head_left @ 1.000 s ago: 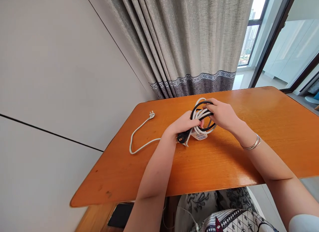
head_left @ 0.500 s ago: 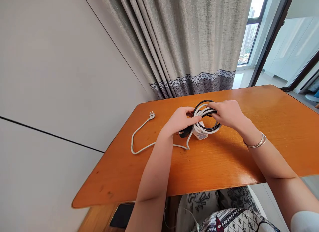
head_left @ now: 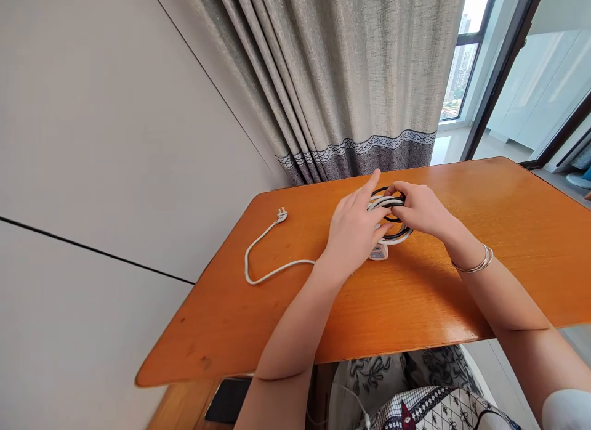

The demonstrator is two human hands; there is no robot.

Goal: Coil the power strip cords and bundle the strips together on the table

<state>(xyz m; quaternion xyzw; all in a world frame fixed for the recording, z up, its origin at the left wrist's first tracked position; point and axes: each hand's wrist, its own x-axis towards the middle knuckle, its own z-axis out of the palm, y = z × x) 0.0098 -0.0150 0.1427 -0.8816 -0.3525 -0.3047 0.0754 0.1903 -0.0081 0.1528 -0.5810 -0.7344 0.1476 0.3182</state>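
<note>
A coil of white and black cable (head_left: 396, 234) lies on the orange wooden table (head_left: 415, 294), with a white adapter block (head_left: 378, 252) under it. My right hand (head_left: 422, 209) pinches the coil's strands from the right, fingers closed on them. From the left, my left hand (head_left: 354, 230) lies over the coil with its fingers stretched forward, thumb against the strands. A loose white cable end (head_left: 270, 270) trails left across the table to a white plug (head_left: 279, 216).
A grey curtain (head_left: 346, 79) hangs behind the table's far edge and a pale wall (head_left: 92, 171) runs along the left. A window and dark door frame (head_left: 498, 73) stand at the right. A dark phone (head_left: 228, 400) lies below the table's near left corner. Patterned fabric covers my lap (head_left: 415, 405).
My left hand has moved up over the coil and stretched its fingers out, hiding the black plug. The coil has shifted slightly right and away. The loose white cable has been drawn in.
</note>
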